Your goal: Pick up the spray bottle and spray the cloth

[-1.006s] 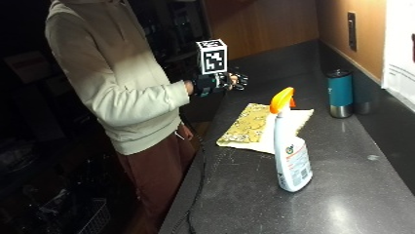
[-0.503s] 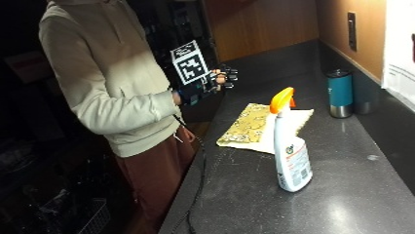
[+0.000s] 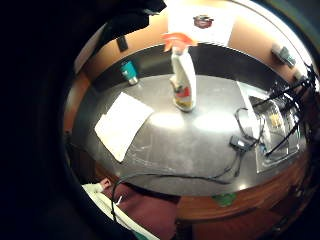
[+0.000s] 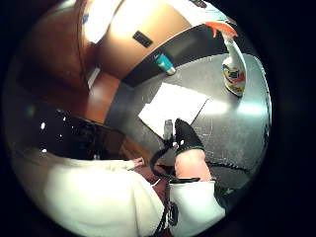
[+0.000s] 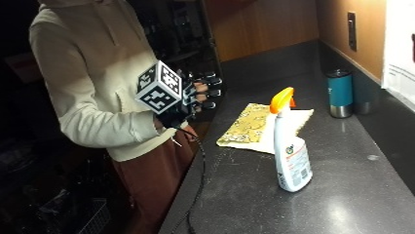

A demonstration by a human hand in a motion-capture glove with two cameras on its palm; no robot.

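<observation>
A white spray bottle [image 5: 292, 156] with an orange trigger head stands upright on the dark counter [image 5: 259, 200]. Beyond it a yellow patterned cloth [image 5: 259, 126] lies flat, near the counter's front edge. My gloved right hand [image 5: 195, 95] is raised in front of the person's chest, just off that edge and left of the cloth. Its fingers are relaxed and hold nothing, well short of the bottle. Both palm views look down on the counter from a distance, showing the bottle [image 3: 182, 75] [image 4: 233, 69] and the cloth [image 3: 122, 125] [image 4: 173, 106].
A teal tumbler [image 5: 339, 92] stands by the back wall past the cloth. A black cable [image 5: 198, 185] hangs along the counter's front edge. More cable and a small black adapter [image 3: 240, 143] lie on the counter beyond the bottle.
My right hand has drawn back and down toward the person's chest, turning as it went. The bottle and the cloth have stayed put.
</observation>
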